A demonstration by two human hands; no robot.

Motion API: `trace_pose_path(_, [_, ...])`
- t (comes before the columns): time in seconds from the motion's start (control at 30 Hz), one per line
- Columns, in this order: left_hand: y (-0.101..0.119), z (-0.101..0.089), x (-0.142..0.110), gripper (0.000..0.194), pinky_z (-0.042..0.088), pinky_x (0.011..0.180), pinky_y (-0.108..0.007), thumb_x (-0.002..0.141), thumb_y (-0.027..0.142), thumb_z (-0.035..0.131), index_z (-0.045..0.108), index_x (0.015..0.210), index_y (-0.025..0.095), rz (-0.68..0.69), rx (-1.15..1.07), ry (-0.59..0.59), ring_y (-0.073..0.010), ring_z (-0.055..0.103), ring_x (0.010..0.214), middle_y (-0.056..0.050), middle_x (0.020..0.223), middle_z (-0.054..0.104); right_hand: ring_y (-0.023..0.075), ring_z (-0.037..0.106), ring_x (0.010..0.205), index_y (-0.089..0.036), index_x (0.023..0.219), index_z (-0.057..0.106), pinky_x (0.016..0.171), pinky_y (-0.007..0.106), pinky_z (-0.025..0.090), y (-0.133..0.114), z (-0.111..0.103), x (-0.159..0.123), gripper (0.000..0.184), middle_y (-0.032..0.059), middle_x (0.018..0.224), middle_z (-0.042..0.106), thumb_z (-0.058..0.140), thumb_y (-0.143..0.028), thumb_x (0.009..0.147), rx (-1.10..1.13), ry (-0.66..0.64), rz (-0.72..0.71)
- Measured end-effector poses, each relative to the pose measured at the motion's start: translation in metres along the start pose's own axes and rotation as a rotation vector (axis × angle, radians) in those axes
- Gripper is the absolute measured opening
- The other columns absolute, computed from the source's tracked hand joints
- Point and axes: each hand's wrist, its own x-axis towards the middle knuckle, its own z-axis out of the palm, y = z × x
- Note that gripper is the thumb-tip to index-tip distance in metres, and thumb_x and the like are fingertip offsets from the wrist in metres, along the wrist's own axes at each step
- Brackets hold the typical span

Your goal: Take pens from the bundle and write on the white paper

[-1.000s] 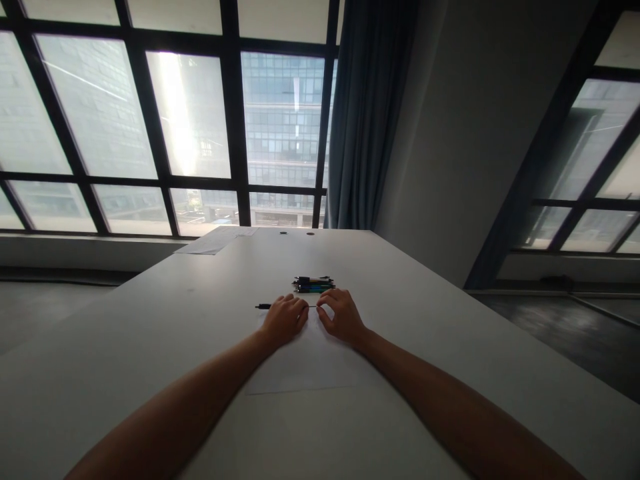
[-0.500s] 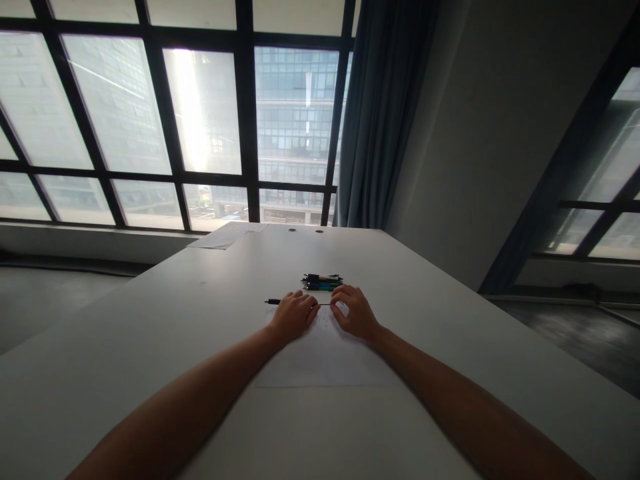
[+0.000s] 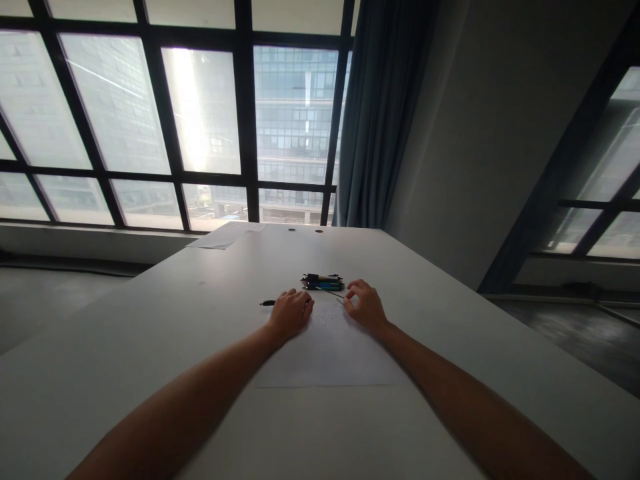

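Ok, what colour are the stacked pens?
The stacked pens look black and teal; head view.

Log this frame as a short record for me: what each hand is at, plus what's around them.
Left hand: resting over a black pen, its end poking out to the left
Right hand: fingertips at the end of a thin dark rod that runs toward the pens
Nearby: pen bundle just ahead of the hands
Surface: white table, with a paper sheet between the forearms
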Motion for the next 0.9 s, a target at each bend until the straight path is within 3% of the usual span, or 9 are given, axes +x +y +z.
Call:
trace_pose_path(0.5, [0.003,-0.002,-0.001,0.022,0.048,0.082,-0.037,0.087,0.018,0.048,0.066,0.098,0.016,0.041,-0.049,-0.03,-0.0224,0.061,0.089,-0.008,0.092,0.071,0.0213,0.057,0.088,-0.018,0.063,0.06,0.077,0.034,0.039,-0.019,0.005,-0.006,0.01,0.0069,0.092,0.064,0.064,-0.016,0.073,-0.155,-0.128,-0.013])
trace_pose_path(0.7, [0.001,-0.001,-0.001,0.033,0.048,0.088,-0.041,0.081,0.011,0.048,0.065,0.11,0.014,0.054,-0.07,-0.049,-0.0248,0.059,0.097,-0.01,0.101,0.07,0.0214,0.056,0.092,-0.018,0.072,0.065,0.079,0.033,0.036,-0.023,0.001,-0.005,0.006,0.0076,0.095,0.065,0.061,-0.017,0.076,-0.193,-0.188,0.017])
trace_pose_path(0.9, [-0.003,0.006,-0.001,0.054,0.047,0.093,-0.042,0.076,0.005,0.047,0.055,0.129,0.012,0.128,-0.06,-0.028,-0.0254,0.054,0.103,-0.012,0.112,0.063,0.0201,0.055,0.095,-0.017,0.079,0.065,0.083,0.032,0.032,-0.025,-0.002,-0.003,0.009,0.0067,0.096,0.066,0.056,-0.015,0.077,-0.189,-0.151,0.033])
